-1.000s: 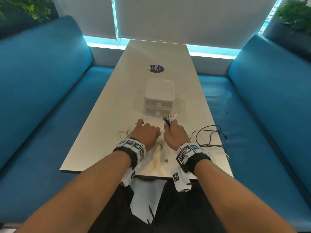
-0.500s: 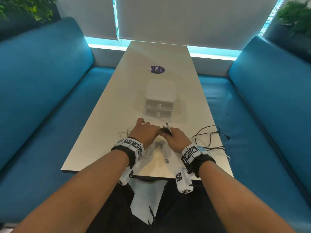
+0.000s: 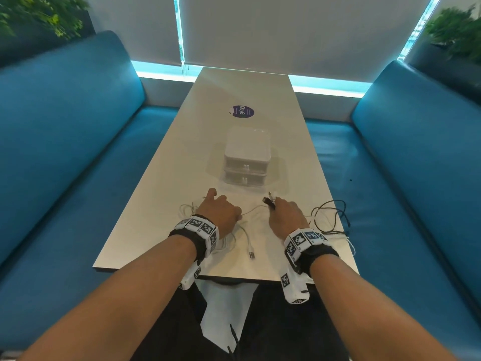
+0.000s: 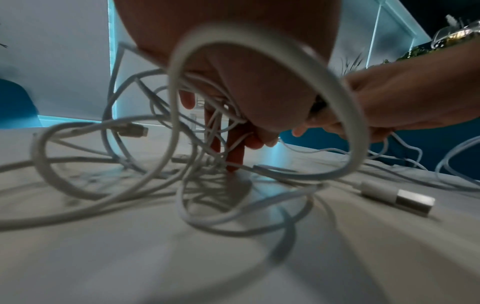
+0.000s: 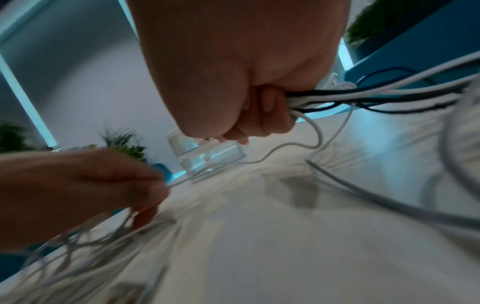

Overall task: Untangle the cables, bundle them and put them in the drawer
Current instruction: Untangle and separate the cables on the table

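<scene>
White drawer unit [image 3: 246,157] stands closed, cables [image 4: 161,164] on the table [image 3: 166,183].

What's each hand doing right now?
Left hand: holds white cables, one finger pressing on the table.
Right hand: grips a bunch of black and white cables.

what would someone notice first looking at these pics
First the two hands at the near end of the white table: the left hand holds a tangle of white cables, the right hand grips a bunch of black and white cables with plugs poking out. Just beyond them stands a small clear drawer box, drawers shut, between blue benches.
</scene>
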A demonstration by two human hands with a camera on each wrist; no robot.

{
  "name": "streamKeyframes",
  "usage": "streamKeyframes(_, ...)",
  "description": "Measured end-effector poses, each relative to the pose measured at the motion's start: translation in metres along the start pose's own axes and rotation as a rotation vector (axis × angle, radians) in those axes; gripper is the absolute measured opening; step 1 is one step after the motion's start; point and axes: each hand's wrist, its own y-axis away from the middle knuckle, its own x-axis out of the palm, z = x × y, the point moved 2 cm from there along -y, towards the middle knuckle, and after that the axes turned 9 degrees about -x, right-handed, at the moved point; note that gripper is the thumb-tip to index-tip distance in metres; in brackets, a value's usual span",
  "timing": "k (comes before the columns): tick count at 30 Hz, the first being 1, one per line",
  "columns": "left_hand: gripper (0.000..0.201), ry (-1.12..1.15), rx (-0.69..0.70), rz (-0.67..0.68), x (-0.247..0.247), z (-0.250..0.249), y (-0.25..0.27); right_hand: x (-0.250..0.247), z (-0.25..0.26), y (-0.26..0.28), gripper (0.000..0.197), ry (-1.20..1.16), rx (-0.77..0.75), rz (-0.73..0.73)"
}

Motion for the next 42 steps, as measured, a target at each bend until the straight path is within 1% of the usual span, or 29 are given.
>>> streamKeyframes(3,0.027,0.001,0.035,-0.035,-0.007,-0.009,-0.002,0.009,0.022,0.001,0.024,0.010,-0.182,0.041)
streamKeyframes(5,0.033,-0.015,0.045,-0.051,-0.010,-0.011,-0.002,0.015,0.029,0.001,0.023,0.006,-0.243,0.082)
streamKeyframes(7,0.035,-0.011,0.029,-0.060,-0.009,-0.009,-0.002,0.016,0.029,-0.001,0.023,-0.009,-0.230,0.104)
streamKeyframes(11,0.021,0.027,0.028,-0.068,-0.001,-0.002,0.000,0.010,0.023,-0.004,0.021,0.005,-0.184,0.115)
streamKeyframes(14,0.018,0.079,0.004,-0.062,0.008,0.007,0.002,0.001,0.005,-0.003,0.024,0.074,-0.060,0.080)
streamKeyframes(17,0.019,0.068,-0.008,-0.062,0.012,0.014,0.004,-0.004,-0.014,0.001,0.026,0.121,0.076,0.062)
streamKeyframes(19,0.021,0.063,-0.017,-0.064,0.010,0.015,0.005,-0.005,-0.016,0.004,0.026,0.099,0.106,0.037)
streamKeyframes(21,0.020,0.065,-0.015,-0.058,0.007,0.012,0.006,-0.004,-0.007,0.003,0.026,0.046,0.058,-0.002)
streamKeyframes(23,0.020,0.059,-0.015,-0.045,0.003,0.006,0.005,-0.001,0.010,0.004,0.025,0.006,-0.037,-0.018)
streamKeyframes(26,0.022,0.072,-0.017,-0.025,-0.002,-0.006,0.003,0.002,0.031,0.007,0.025,0.000,-0.127,-0.032)
streamKeyframes(27,0.022,0.077,-0.026,-0.012,-0.003,-0.008,0.004,0.002,0.034,0.008,0.025,0.013,-0.123,-0.050)
streamKeyframes(29,0.021,0.093,-0.074,0.017,-0.002,-0.005,0.005,-0.001,0.031,0.009,0.025,0.055,-0.062,-0.060)
streamKeyframes(31,0.022,0.106,-0.128,0.031,0.002,0.001,0.005,-0.004,0.023,0.011,0.025,0.101,0.021,-0.015)
streamKeyframes(32,0.023,0.105,-0.140,0.037,0.004,0.003,0.005,-0.005,0.020,0.012,0.026,0.114,0.037,0.007)
streamKeyframes(33,0.023,0.102,-0.146,0.039,0.004,0.005,0.005,-0.005,0.018,0.014,0.027,0.116,0.029,0.024)
streamKeyframes(35,0.024,0.105,-0.144,0.025,0.003,0.003,0.004,-0.003,0.021,0.016,0.030,0.093,-0.033,0.051)
streamKeyframes(38,0.024,0.129,-0.107,-0.050,-0.005,-0.007,0.005,0.006,0.029,0.014,0.032,0.042,-0.103,0.062)
streamKeyframes(40,0.025,0.145,-0.100,-0.073,-0.010,-0.011,0.006,0.011,0.031,0.011,0.030,0.039,-0.106,0.066)
streamKeyframes(42,0.028,0.168,-0.104,-0.097,-0.011,-0.011,0.005,0.012,0.029,0.010,0.028,0.024,-0.076,0.053)
